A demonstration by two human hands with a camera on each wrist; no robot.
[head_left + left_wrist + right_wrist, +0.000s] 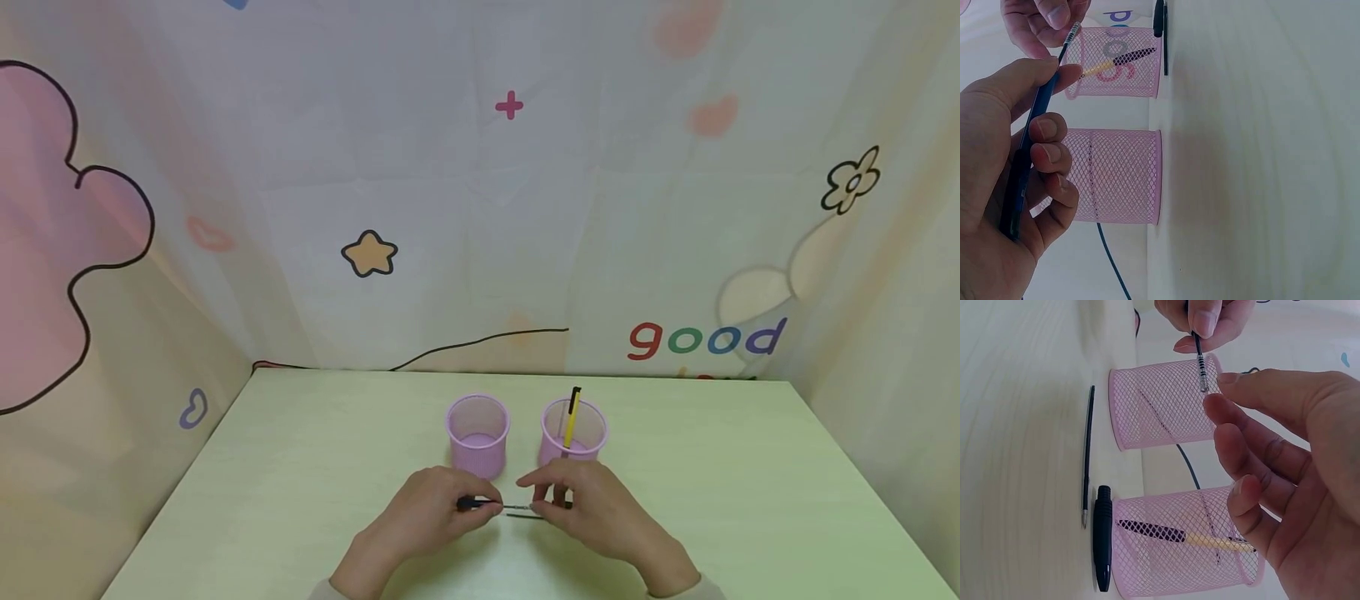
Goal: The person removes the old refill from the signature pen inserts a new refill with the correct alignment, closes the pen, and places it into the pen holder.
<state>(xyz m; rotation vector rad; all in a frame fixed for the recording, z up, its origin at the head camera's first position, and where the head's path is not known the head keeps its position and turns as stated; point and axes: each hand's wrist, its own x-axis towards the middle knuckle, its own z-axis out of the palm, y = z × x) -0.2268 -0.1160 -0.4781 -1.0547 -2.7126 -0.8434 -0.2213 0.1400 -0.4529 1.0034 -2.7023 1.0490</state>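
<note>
My left hand [435, 507] grips a dark blue-and-black pen barrel [1034, 115], its fingers curled round it. From the barrel's end a thin refill tip with a small metal spring [1202, 372] on it points right. My right hand [588, 504] is at the spring's end, thumb and fingers bent and spread apart, the fingertips right beside the spring. On the table under my right hand lie a black pen part [1103, 537] and a loose, thin black refill [1088, 456] with a metal tip. My right hand partly hides them in the head view.
Behind my hands stand two pink mesh cups: the left cup [478, 458] and the right cup [551, 457], which holds a yellow-and-black pen [573, 421]. The pale green table [300, 467] ends at a printed curtain [450, 167] at the back.
</note>
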